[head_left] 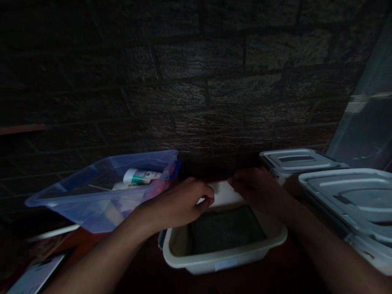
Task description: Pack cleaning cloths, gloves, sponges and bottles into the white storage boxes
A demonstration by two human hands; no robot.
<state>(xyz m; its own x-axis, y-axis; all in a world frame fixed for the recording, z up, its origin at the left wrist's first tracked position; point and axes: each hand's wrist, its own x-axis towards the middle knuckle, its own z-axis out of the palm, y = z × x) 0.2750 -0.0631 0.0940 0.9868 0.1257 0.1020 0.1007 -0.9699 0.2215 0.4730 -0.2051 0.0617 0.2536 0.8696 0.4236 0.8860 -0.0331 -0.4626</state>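
Observation:
A cream-white plastic basin [220, 261] stands in front of me, with a dark green folded cloth [226, 230] lying in its bottom. Over the basin's left side, my left hand [192, 200] is closed, thumb and fingers curled towards each other. Whatever it may hold does not show. My right hand [259, 188] is at the far right of the basin, close to its back wall. Its fingers are bent together and lie in shadow, so anything in them is hidden.
Left of the basin is a translucent blue plastic bin [101, 204] holding a white-and-green container [141, 176] and other items. Two lidded boxes [306, 158] [355, 196] stand at the right. A phone-like device [38, 275] lies at lower left. A dark brick wall [190, 98] rises behind.

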